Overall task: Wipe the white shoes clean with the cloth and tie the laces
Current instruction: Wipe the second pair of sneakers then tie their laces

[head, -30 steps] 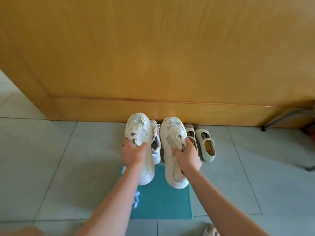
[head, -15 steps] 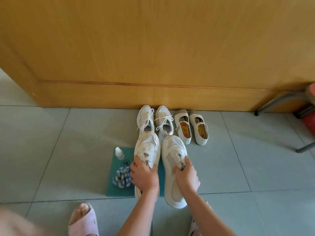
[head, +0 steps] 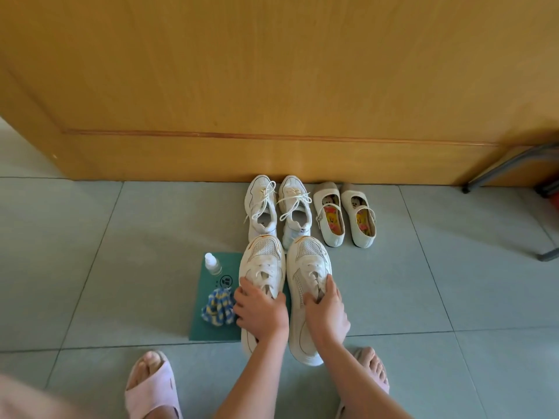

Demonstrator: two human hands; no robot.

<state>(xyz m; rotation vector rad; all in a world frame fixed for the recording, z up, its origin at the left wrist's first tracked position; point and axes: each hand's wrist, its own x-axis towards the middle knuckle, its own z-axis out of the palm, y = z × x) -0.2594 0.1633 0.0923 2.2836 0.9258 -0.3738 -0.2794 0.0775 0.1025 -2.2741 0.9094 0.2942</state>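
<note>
Two big shoes side by side, toes pointing away from the person. The left white mesh sneaker (head: 261, 267) overlaps the right edge of the green rectangular mat (head: 208, 329). The right white mesh sneaker (head: 308, 261) is just right of the mat, off it, nearly touching its mate.

The left hand (head: 261, 313) grips the left sneaker at the collar, fingers curled over the laces. The right hand (head: 328, 309) grips the right sneaker, thumb across the tongue, fingers wrapped round the outer side. Lace ends are under the hands, so I can't tell if they are tied, nor if the soles bear on the floor.

- On the mat's middle, just beside the left hand: crumpled blue, yellow and white cloth (head: 217, 306).
- At the mat's far left corner: small clear plastic bottle with a white cap (head: 211, 264), upright.
- Just past the mat's far right corner: pair of smaller white lace-up sneakers (head: 261, 207), laces loose.
- Further right of the mat: cream strap shoes with patterned insoles (head: 329, 219).
- Beyond the mat, behind both pairs: yellow wooden panel (head: 272, 86).
- Under the mat: grey tile floor (head: 90, 267).
- On the mat's near side: pink slippers (head: 151, 388) on the person's feet.
- Far right of the mat: dark metal legs (head: 499, 167).
</note>
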